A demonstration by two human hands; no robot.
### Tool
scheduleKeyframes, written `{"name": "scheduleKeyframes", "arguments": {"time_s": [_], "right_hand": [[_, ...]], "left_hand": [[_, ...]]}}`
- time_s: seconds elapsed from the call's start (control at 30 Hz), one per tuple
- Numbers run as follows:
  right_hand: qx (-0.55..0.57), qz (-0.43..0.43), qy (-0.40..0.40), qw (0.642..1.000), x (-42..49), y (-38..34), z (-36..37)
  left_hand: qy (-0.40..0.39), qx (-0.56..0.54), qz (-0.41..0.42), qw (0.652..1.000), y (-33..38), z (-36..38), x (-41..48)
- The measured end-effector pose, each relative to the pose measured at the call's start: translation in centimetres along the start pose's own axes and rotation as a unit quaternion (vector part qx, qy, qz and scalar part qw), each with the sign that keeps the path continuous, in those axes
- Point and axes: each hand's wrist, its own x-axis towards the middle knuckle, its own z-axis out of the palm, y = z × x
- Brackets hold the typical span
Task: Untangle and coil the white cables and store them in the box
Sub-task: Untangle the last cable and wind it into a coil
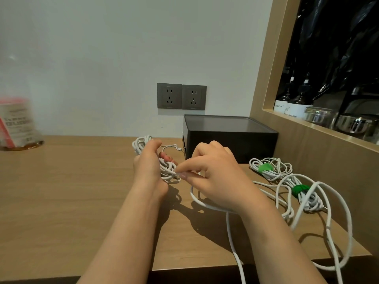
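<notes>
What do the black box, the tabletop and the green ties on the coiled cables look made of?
The black box looks like matte plastic: smooth moulded edges, dull sheen. The tabletop is wood or wood-look laminate: pale grain lines, satin finish. The green ties seem soft straps, perhaps fabric or silicone; too small to tell.

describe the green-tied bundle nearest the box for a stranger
Find the black box on the wooden desk by the wall. Right of its front corner lies a coiled white bundle. Its tie is pale green; the neighbouring bundle's is darker.
</notes>
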Motion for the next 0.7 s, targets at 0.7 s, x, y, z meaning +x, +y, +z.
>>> {"name": "scheduleKeyframes", "arguments": {"time_s": [0.7], "right_hand": [[0.200,0.345,0.200,0.895,-2.2,5.7,-0.5]], "left_hand": [[-0.166,-0.312,-0.190,0.916,2.8,-0.7,-0.7]]}}
